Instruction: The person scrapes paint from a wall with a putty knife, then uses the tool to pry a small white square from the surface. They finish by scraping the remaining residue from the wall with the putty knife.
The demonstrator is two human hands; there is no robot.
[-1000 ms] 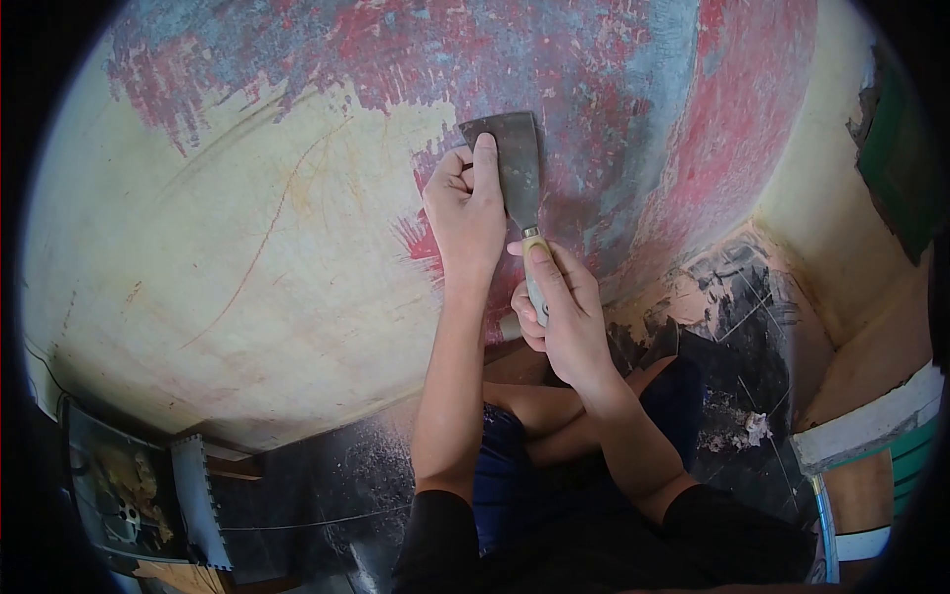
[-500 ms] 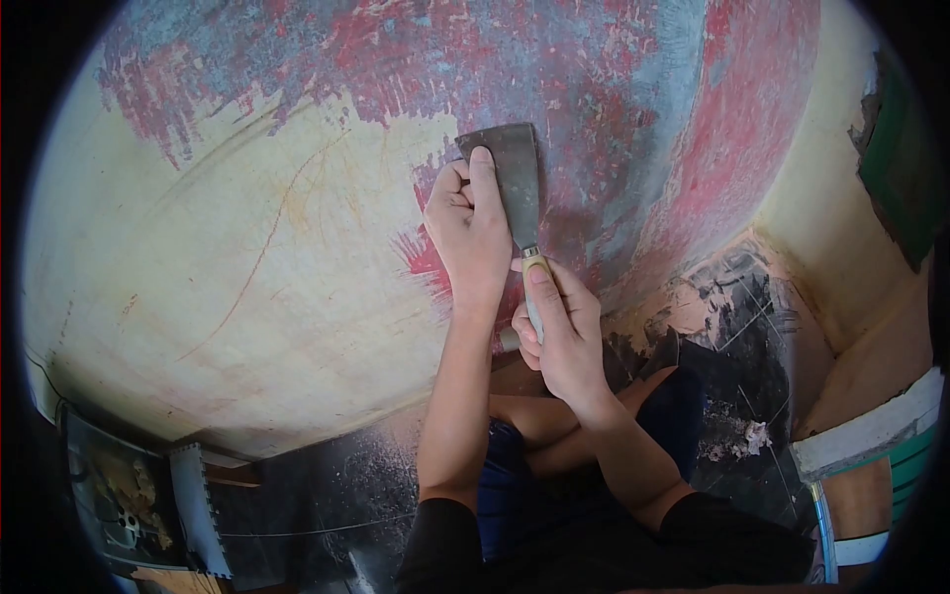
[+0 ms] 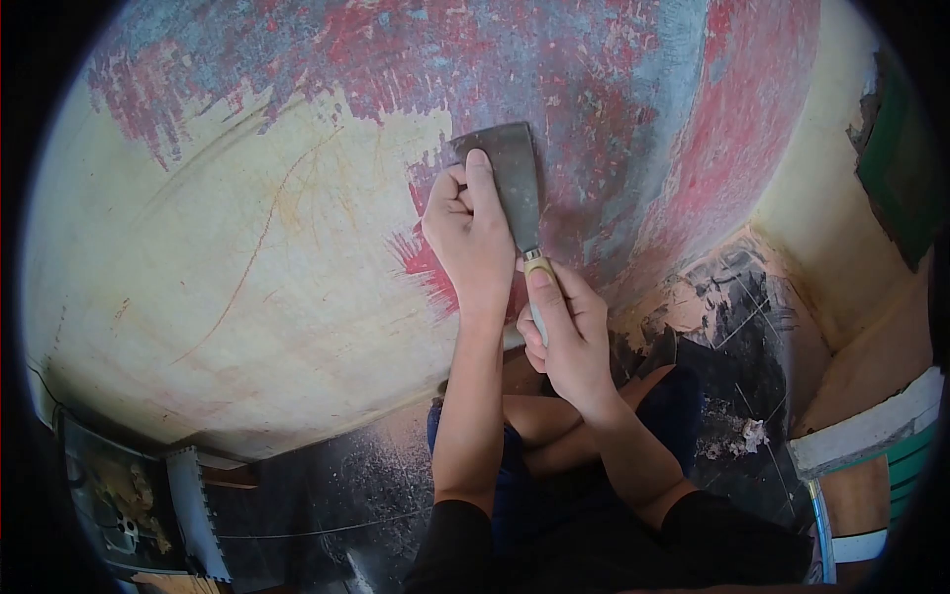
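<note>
The wearer's crossed legs, in dark blue shorts (image 3: 671, 411), and black sleeves (image 3: 450, 540) lie nearest the viewer, below the scraper with a broad grey metal blade (image 3: 515, 183) and a pale yellow and whitish handle (image 3: 535, 282). The right hand (image 3: 572, 342) holds the handle at the scraper's lower end; its grip is closed, clamped on the handle, with the thumb laid along it. The left hand (image 3: 467, 233) is at the left side of the scraper, its thumb on the face of the blade near the upper left corner and its other fingers curled; whether this grip pinches the blade is hidden.

The scraper stands nearly upright, blade uppermost, in front of the curved-looking wall (image 3: 247, 267). Left of the scraper the wall is mainly cream, with thin reddish scratches; above and right of it, worn red and blue-grey paint (image 3: 594, 99) covers the surface. Whether the blade's edge touches the wall cannot be told.

Below and right of the scraper, the dark tiled floor (image 3: 346, 495) bears pale dust and a crumpled whitish scrap (image 3: 754, 436). Well apart from the scraper, a dark-framed glossy panel (image 3: 119, 500) occupies the lower left, and a ragged dark green sheet (image 3: 896, 168) the far right.
</note>
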